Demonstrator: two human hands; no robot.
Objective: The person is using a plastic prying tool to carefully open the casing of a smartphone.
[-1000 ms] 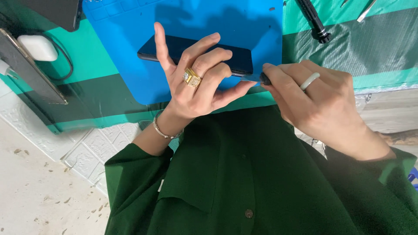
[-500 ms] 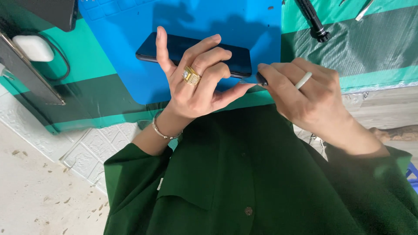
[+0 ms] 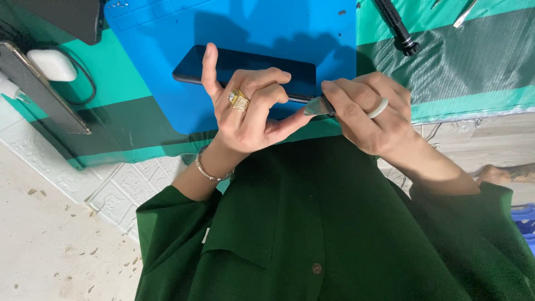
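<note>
A smooth bright-blue rubber work mat [image 3: 167,72] with rounded corners and moulded tray pockets along its far edge lies on a woven plastic sheet striped in teal and dark green [image 3: 473,56]. On the mat's near part rests a flat, glossy black slab phone [image 3: 223,64], its long side running along the mat's near edge.

The left hand [image 3: 245,111], wearing a chunky gold ring [image 3: 239,100] and a thin silver bangle [image 3: 210,170], bears on the phone's near edge with bent fingers, forefinger raised and thumb stretched toward the other hand; it steadies the phone rather than clasping it. The right hand [image 3: 370,114], with a pale smooth band ring [image 3: 379,107], is pinched tight on a small thin grey metal pry tool [image 3: 317,106], whose tip meets the phone's near right corner.

Left of the mat lie a white rounded plastic earbud case [image 3: 53,64], a dark looping cable [image 3: 83,78] and a long flat dark device with a metallic rim [image 3: 42,89]. Right of the mat, at the far edge, lie a black ridged screwdriver handle [image 3: 398,28] and slim metal tweezers [image 3: 465,14]. Both arms wear dark green cloth sleeves [image 3: 184,223].
</note>
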